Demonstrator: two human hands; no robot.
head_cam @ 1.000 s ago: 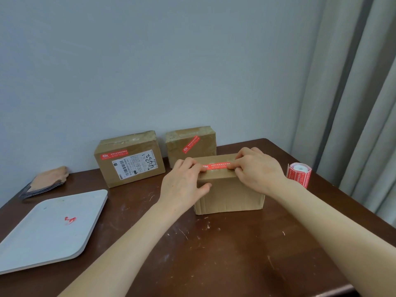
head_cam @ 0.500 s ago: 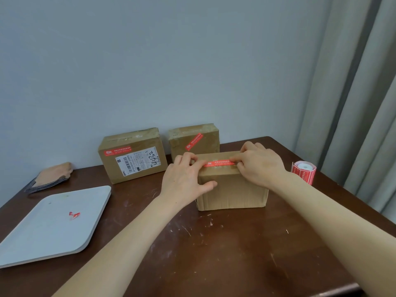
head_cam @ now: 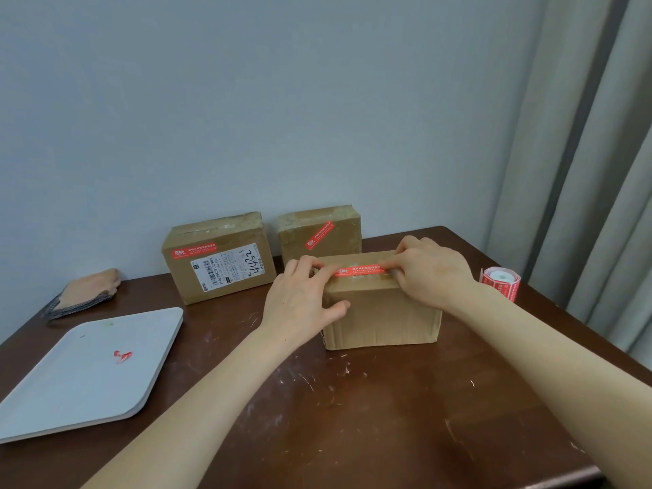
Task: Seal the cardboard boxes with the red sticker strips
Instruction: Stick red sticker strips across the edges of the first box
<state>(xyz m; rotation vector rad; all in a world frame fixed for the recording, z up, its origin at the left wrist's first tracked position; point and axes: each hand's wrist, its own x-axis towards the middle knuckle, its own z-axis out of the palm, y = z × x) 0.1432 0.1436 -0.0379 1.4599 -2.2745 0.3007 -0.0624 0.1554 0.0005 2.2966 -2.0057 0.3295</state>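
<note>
A plain cardboard box (head_cam: 382,317) stands in the middle of the brown table. A red sticker strip (head_cam: 358,270) lies across its top. My left hand (head_cam: 303,301) holds the box's left end, fingers over the strip's left end and thumb on the front face. My right hand (head_cam: 428,273) presses its fingertips on the strip's right end. Two more boxes stand behind by the wall: a labelled box (head_cam: 218,259) and a smaller box (head_cam: 323,231), each bearing a red strip. The sticker roll (head_cam: 501,285) stands at the right.
A white tray (head_cam: 81,379) with a small red scrap (head_cam: 122,355) lies at the left. A folded tan and grey cloth (head_cam: 84,291) sits at the far left. Curtains (head_cam: 596,171) hang at the right, past the table's edge (head_cam: 564,480).
The view has tilted slightly. My hands stay on the box, fingertips still on the strip's ends, the right fingers sliding a little along it.
</note>
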